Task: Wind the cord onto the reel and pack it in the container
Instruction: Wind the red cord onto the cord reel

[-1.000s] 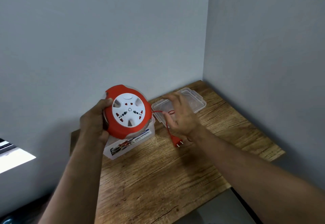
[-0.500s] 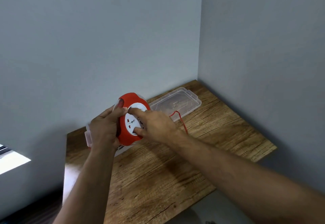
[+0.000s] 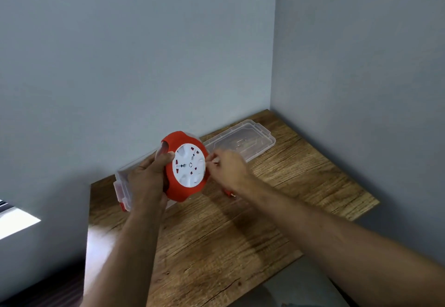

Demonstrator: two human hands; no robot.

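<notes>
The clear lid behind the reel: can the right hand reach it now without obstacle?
Probably yes. The lid lies bare on the table just beyond the right hand; nothing stands between them.

right hand (image 3: 228, 169) came off reel (image 3: 186, 167) face to its right edge; plug (image 3: 230, 194) now beneath the wrist on counter (image 3: 240, 246).

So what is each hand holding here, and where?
Left hand grips the round red-and-white cord reel by its red rim. Right hand pinches at the reel's right edge; what it pinches is blurred.
</notes>
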